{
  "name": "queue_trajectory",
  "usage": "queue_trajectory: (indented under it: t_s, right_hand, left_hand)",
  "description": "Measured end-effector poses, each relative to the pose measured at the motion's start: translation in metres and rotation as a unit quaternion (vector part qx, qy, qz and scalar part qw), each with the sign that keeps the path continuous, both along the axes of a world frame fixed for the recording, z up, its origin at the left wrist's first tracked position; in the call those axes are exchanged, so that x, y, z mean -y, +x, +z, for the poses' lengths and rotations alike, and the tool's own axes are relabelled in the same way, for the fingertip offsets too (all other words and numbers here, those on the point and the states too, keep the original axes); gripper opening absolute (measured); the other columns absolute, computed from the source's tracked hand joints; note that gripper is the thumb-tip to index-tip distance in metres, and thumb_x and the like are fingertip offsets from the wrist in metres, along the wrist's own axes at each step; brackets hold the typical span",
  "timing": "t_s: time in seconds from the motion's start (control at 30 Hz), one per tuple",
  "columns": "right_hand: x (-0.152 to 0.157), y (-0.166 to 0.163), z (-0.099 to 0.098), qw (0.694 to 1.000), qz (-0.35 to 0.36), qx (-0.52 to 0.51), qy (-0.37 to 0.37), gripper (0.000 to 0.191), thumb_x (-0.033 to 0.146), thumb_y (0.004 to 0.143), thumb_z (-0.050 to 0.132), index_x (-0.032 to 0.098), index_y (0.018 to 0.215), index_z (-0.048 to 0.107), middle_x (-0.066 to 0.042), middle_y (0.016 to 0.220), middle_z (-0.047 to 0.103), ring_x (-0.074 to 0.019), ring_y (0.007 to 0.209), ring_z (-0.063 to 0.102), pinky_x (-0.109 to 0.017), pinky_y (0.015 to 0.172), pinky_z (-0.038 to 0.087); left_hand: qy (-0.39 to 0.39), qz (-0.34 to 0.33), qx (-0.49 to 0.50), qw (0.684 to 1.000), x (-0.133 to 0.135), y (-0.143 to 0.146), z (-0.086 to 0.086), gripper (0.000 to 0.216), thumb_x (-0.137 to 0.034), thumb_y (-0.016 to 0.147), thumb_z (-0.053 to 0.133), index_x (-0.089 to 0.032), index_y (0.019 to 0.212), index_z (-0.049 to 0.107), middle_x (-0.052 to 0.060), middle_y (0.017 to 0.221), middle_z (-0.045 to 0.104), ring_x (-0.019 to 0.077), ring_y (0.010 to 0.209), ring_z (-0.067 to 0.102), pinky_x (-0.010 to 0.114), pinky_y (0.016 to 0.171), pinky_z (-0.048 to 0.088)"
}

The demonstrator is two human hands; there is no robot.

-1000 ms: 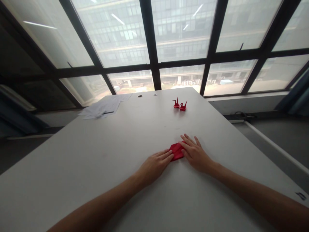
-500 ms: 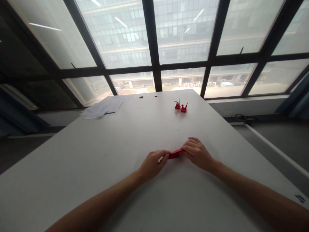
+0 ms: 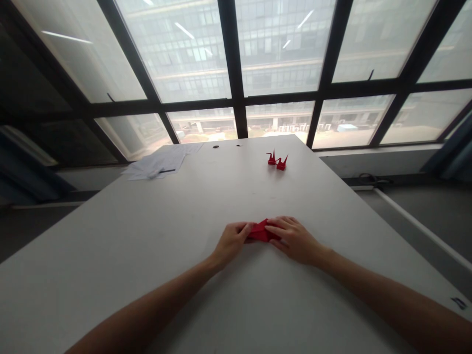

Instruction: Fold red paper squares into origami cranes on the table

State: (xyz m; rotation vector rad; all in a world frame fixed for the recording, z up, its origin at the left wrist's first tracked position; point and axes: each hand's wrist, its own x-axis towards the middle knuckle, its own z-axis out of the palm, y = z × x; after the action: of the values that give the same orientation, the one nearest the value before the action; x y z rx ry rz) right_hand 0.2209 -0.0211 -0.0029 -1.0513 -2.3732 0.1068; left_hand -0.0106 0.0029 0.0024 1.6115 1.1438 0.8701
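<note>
A partly folded piece of red origami paper (image 3: pixel 261 231) lies low over the white table (image 3: pixel 177 221), between my two hands. My left hand (image 3: pixel 232 240) pinches its left end between thumb and fingers. On its right part rest the bent fingers of my right hand (image 3: pixel 295 239), gripping the paper and hiding that end. Two finished red paper cranes (image 3: pixel 276 161) stand close together farther back on the table, apart from both hands.
Loose white sheets of paper (image 3: pixel 151 164) lie at the table's back left, with a dark pen (image 3: pixel 167 171) on them. A small dark round hole (image 3: pixel 216 147) is near the far edge. Large windows (image 3: pixel 191 54) rise behind the table.
The red paper has turned so that a broader, pointed face shows instead of a narrow edge. My right hand has shifted slightly left and down, with its fingers now over the paper.
</note>
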Motion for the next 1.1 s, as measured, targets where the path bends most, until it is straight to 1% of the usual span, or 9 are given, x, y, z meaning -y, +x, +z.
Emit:
queue_trajectory:
  t_s: [0.07,0.13,0.23,0.33,0.43,0.57,0.73,0.9,1.1]
  right_hand:
    - [-0.002,0.000,-0.004,0.999,-0.002,0.020,-0.031,0.036,0.031,0.097,0.054,0.027,0.132,0.060,-0.007,0.133,0.062,-0.0233,0.121,0.056,-0.042,0.105,0.043]
    - [-0.003,0.001,-0.008,0.998,-0.010,0.033,-0.045,0.039,0.032,0.098,0.052,0.026,0.137,0.057,-0.007,0.140,0.058,-0.0244,0.129,0.051,-0.045,0.110,0.038]
    - [-0.004,0.002,-0.012,0.997,-0.012,0.052,-0.060,0.044,0.033,0.100,0.048,0.024,0.143,0.050,-0.008,0.148,0.051,-0.0261,0.138,0.043,-0.050,0.116,0.029]
    - [-0.003,0.002,-0.012,0.997,-0.022,0.045,-0.060,0.048,0.029,0.098,0.050,0.022,0.145,0.046,-0.008,0.150,0.049,-0.0267,0.140,0.040,-0.050,0.116,0.029]
    - [-0.002,0.001,-0.007,0.998,-0.025,0.026,-0.045,0.041,0.021,0.095,0.054,0.024,0.135,0.056,-0.008,0.141,0.057,-0.0255,0.132,0.048,-0.045,0.111,0.036]
    - [-0.001,0.002,-0.005,0.999,-0.025,0.010,-0.041,0.028,0.020,0.094,0.056,0.025,0.120,0.066,-0.007,0.121,0.066,-0.0230,0.115,0.057,-0.041,0.103,0.042]
    - [-0.002,0.003,-0.008,0.999,-0.040,0.010,-0.029,0.033,0.024,0.093,0.059,0.024,0.126,0.062,-0.008,0.122,0.066,-0.0239,0.115,0.057,-0.043,0.104,0.041]
    - [-0.003,0.003,-0.008,0.998,-0.049,0.002,-0.035,0.025,0.029,0.095,0.060,0.024,0.119,0.065,-0.007,0.118,0.068,-0.0241,0.112,0.058,-0.043,0.104,0.040]
    - [-0.003,0.000,-0.007,0.996,-0.072,-0.015,-0.047,0.024,0.027,0.094,0.061,0.024,0.117,0.066,-0.007,0.114,0.067,-0.0244,0.109,0.057,-0.044,0.101,0.042]
  left_hand:
    - [0.120,0.020,-0.075,0.990,-0.002,-0.004,-0.003,0.032,-0.035,0.098,0.050,-0.016,0.109,0.073,0.009,0.111,0.074,0.0237,0.104,0.068,0.042,0.097,0.052]
    - [0.231,0.013,-0.134,0.964,-0.002,-0.007,-0.004,0.028,-0.024,0.096,0.050,-0.019,0.114,0.070,0.008,0.120,0.070,0.0223,0.114,0.062,0.041,0.105,0.046]
    - [0.304,-0.038,-0.198,0.931,0.001,-0.012,-0.003,0.023,-0.018,0.094,0.055,-0.022,0.110,0.071,0.007,0.114,0.069,0.0199,0.107,0.062,0.037,0.101,0.049]
    - [0.320,-0.100,-0.258,0.906,0.002,-0.015,-0.003,0.018,-0.024,0.092,0.064,-0.025,0.108,0.072,0.005,0.106,0.070,0.0202,0.100,0.062,0.035,0.095,0.050]
    - [0.313,-0.127,-0.264,0.903,0.002,-0.018,-0.005,0.021,-0.025,0.092,0.064,-0.026,0.112,0.071,0.005,0.104,0.070,0.0199,0.097,0.062,0.033,0.091,0.052]
    - [0.294,-0.126,-0.240,0.917,0.000,-0.019,-0.006,0.023,-0.025,0.092,0.064,-0.024,0.114,0.070,0.006,0.103,0.070,0.0190,0.093,0.064,0.031,0.087,0.053]
    - [0.303,-0.130,-0.223,0.917,-0.003,-0.020,-0.010,0.020,-0.031,0.095,0.061,-0.024,0.109,0.073,0.007,0.102,0.071,0.0187,0.091,0.066,0.031,0.085,0.053]
    - [0.319,-0.142,-0.227,0.909,-0.003,-0.019,-0.011,0.024,-0.034,0.098,0.055,-0.024,0.109,0.074,0.007,0.102,0.071,0.0192,0.092,0.065,0.031,0.087,0.052]
    - [0.280,-0.140,-0.203,0.928,0.002,-0.013,-0.004,0.025,-0.023,0.099,0.052,-0.024,0.116,0.070,0.007,0.105,0.069,0.0168,0.092,0.065,0.027,0.085,0.051]
